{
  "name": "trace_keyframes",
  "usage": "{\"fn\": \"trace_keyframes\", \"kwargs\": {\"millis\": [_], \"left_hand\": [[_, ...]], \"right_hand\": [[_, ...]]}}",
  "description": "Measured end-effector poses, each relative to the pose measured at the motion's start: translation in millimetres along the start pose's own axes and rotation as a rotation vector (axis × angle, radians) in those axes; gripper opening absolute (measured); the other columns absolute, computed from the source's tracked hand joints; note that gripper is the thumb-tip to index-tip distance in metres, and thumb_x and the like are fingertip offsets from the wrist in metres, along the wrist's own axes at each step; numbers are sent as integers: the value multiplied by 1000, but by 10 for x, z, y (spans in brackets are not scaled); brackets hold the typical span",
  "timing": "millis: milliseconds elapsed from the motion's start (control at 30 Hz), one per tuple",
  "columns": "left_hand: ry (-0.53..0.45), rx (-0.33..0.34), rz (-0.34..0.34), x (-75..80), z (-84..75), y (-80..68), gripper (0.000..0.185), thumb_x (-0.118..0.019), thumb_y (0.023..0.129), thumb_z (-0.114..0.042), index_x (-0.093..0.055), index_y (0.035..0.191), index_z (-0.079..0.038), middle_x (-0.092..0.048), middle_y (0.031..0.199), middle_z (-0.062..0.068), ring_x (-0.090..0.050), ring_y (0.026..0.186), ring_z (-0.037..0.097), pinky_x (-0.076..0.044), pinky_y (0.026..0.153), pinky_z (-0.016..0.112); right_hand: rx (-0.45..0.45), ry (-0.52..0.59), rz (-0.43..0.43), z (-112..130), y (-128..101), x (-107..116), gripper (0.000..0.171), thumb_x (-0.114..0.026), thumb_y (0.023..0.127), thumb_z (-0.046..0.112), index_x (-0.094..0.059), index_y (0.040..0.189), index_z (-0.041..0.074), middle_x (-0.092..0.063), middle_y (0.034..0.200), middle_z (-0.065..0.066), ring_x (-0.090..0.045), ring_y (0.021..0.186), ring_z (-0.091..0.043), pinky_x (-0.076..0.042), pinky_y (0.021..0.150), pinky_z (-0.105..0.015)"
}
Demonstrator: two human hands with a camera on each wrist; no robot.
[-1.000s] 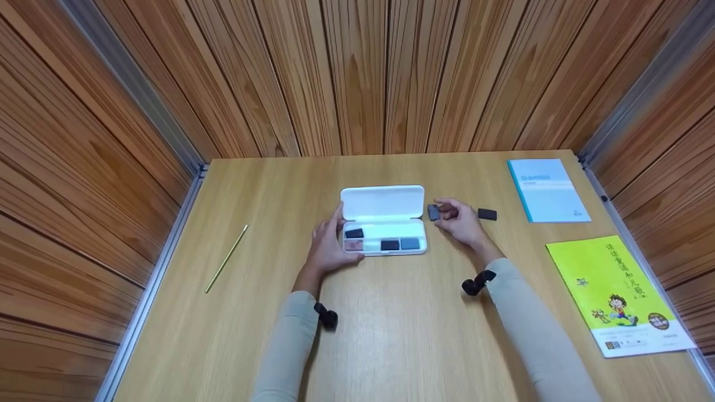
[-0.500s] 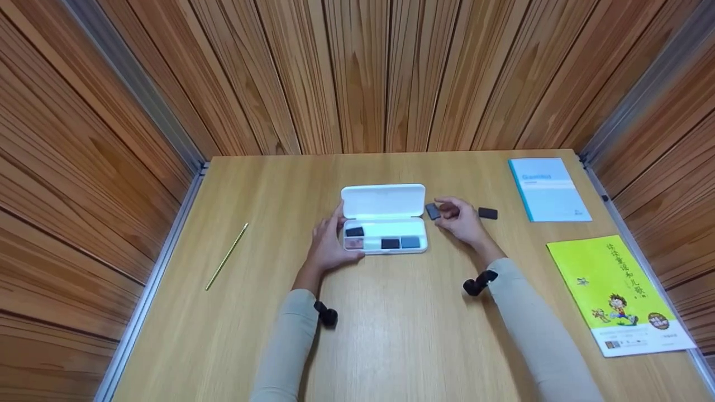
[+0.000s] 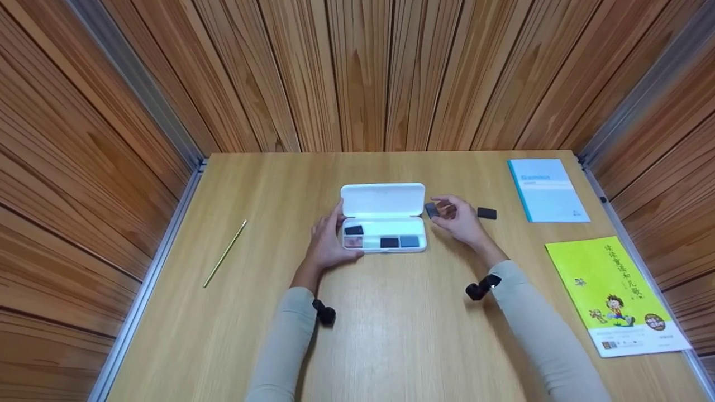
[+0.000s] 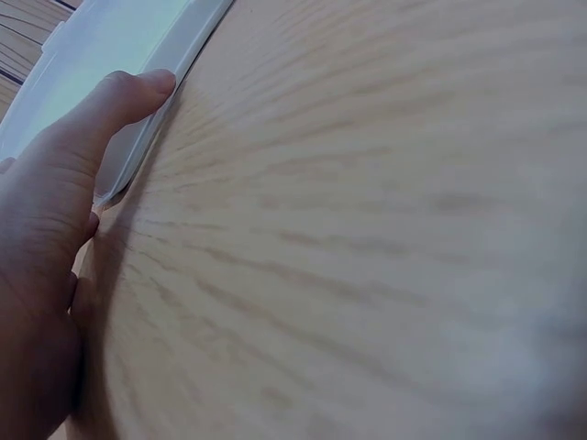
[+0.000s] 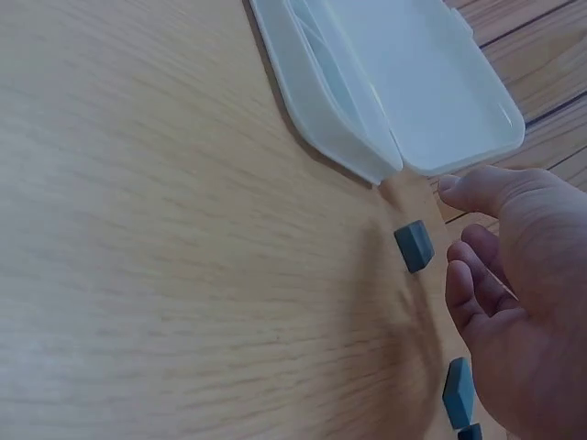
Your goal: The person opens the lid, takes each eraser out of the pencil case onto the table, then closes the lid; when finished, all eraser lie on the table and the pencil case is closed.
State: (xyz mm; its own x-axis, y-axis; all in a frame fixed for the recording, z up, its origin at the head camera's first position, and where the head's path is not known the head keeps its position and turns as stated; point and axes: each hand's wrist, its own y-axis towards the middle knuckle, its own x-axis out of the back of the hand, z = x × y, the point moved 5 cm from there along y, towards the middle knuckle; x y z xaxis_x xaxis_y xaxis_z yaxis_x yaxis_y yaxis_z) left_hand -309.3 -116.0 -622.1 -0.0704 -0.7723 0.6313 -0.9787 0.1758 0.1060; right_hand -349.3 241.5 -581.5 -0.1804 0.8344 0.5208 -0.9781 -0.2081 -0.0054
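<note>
An open white pencil case (image 3: 384, 228) lies on the table, its lid folded back. Several small blocks sit inside, among them a black one (image 3: 390, 243), a blue-grey one (image 3: 409, 242) and a pinkish one (image 3: 353, 242). My left hand (image 3: 326, 245) grips its left end; the left wrist view has the thumb (image 4: 138, 96) on the near rim. Off the case's right end is a small dark grey block (image 5: 415, 246). Beside it my right hand (image 3: 459, 221) hovers with fingers loosely bent, and the right wrist view shows a gap between fingers and block.
Right of my right hand lies another dark block (image 3: 487, 213). A light blue notebook (image 3: 550, 191) and a yellow-green booklet (image 3: 617, 296) lie at the table's right side. A thin gold stick (image 3: 225, 254) is at the left. Wood-panelled walls surround the table (image 3: 385, 335).
The dark grey block near my right fingertips has turned a little and shifted slightly left. My right hand has barely moved, and the left keeps its grip on the case.
</note>
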Motion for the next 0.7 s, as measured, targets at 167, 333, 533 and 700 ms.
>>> {"fn": "trace_keyframes", "kwargs": {"millis": [167,333,533,700], "left_hand": [[1,-4,4,5,-19,2,142,-104,72,-44,-17,183,-27,-61,154,8,-53,144,29,-23,135,62],[11,-12,4,7,-13,7,141,-103,72,-46,-19,182,-24,-62,155,10,-53,145,31,-25,133,62],[11,-1,8,-1,-1,9,140,-102,73,-48,-17,183,-27,-62,156,9,-52,146,31,-24,134,61],[4,15,5,-4,5,1,140,-103,73,-47,-17,183,-29,-62,156,7,-52,145,30,-25,134,60]], "right_hand": [[30,11,1,85,-35,-68,52,-76,103,3,-63,153,1,-67,140,-27,-64,123,-36,-49,99,-24],[61,53,16,185,-68,-193,51,-76,102,0,-64,152,0,-67,135,-27,-63,120,-35,-49,97,-22],[98,67,63,345,-77,-367,48,-77,104,3,-66,151,6,-69,131,-26,-63,114,-33,-49,92,-18],[115,44,112,474,-86,-547,47,-77,105,6,-67,150,9,-69,134,-23,-65,115,-32,-52,94,-25]]}}
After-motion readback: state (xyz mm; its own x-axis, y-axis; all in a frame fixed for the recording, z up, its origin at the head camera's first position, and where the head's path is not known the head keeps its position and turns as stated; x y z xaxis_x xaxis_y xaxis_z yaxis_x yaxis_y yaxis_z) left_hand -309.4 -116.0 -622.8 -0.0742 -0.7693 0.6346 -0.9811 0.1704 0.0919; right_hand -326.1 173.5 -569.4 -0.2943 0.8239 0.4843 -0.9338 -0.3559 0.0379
